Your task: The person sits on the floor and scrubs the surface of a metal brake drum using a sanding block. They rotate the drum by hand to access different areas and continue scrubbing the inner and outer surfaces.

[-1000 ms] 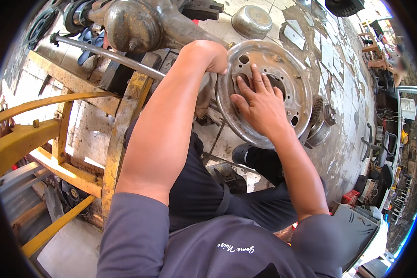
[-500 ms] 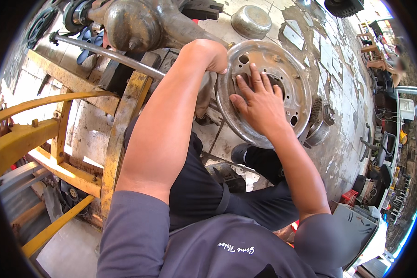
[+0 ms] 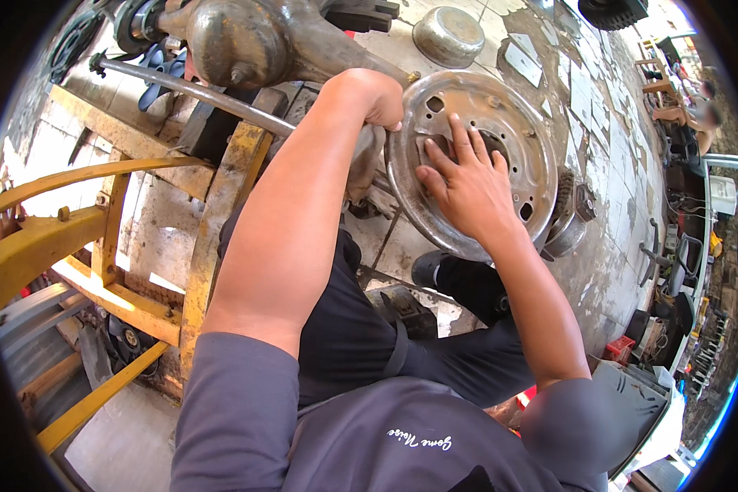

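Observation:
A round, worn metal brake backing plate (image 3: pixel 541 156) with a raised rim, a central hole and smaller holes stands tilted in front of me. My left hand (image 3: pixel 373 97) is bent over its left edge, closed at the rim with the thumb tip showing; the other fingers are hidden behind. My right hand (image 3: pixel 471 184) lies on the plate's face, fingers spread over the middle. A thin greyish patch (image 3: pixel 422 146) shows beside the right fingers; I cannot tell whether it is a loose piece or part of the plate.
A greasy axle housing (image 3: pixel 238 49) lies at the far left, with a long metal rod (image 3: pixel 197 97) near it. A yellow metal frame (image 3: pixel 139 312) stands left. Beyond the plate sits a metal bowl (image 3: pixel 448 37). Metal parts (image 3: pixel 570 225) lie right; a tool-laden bench (image 3: pixel 689 271) is farther right.
The plate and surroundings sit slightly farther right in view. My right hand is still flat on the plate's face, barely shifted; my left hand stays at the rim.

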`<state>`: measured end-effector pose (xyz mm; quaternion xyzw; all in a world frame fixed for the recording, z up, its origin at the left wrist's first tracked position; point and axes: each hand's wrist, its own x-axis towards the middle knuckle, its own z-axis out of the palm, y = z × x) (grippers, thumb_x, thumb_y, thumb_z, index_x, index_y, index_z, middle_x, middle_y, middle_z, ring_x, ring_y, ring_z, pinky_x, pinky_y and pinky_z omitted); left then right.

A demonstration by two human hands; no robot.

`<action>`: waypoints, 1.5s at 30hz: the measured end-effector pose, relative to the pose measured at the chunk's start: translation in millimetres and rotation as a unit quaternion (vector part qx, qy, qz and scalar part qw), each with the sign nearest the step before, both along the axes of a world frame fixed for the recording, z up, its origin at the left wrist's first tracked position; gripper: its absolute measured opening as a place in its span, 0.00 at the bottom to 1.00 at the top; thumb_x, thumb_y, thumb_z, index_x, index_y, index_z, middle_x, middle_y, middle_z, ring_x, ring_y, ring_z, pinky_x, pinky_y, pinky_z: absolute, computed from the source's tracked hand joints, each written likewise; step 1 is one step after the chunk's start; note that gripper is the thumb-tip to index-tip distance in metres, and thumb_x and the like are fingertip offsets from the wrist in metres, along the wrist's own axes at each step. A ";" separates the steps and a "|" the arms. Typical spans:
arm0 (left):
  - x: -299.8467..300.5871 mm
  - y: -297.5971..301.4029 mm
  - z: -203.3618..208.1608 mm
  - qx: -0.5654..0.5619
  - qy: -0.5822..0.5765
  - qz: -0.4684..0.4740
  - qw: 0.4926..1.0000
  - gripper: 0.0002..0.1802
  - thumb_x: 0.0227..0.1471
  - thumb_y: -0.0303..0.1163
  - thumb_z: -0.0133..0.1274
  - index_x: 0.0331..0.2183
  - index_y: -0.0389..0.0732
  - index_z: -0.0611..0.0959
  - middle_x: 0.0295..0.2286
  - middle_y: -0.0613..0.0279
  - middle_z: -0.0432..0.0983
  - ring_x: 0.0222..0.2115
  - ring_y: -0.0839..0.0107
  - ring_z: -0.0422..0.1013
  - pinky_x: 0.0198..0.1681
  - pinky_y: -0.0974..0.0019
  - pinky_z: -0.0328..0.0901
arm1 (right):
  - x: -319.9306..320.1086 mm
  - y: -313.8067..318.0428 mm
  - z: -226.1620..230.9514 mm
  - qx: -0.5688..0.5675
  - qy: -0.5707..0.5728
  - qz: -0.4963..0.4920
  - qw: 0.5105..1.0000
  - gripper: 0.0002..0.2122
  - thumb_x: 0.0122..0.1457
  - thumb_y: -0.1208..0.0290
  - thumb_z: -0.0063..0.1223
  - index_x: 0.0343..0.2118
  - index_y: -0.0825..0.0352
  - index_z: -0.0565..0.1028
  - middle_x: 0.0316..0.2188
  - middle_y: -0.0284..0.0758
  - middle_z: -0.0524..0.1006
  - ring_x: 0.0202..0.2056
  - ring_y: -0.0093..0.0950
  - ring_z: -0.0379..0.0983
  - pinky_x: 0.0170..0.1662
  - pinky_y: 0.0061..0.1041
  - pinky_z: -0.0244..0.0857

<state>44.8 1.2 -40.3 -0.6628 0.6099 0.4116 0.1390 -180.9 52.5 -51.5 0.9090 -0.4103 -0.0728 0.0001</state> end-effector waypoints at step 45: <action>-5.9 -7.3 9.8 -0.030 -0.002 -0.046 0.998 0.22 0.56 0.40 0.58 0.49 0.38 0.84 0.50 0.47 0.78 0.50 0.53 0.76 0.52 0.53 0.69 | -3.9 -12.3 -0.4 0.026 -0.013 -0.009 1.000 0.24 0.69 0.44 0.37 0.62 0.47 0.72 0.73 0.42 0.51 0.70 0.46 0.52 0.64 0.59 0.51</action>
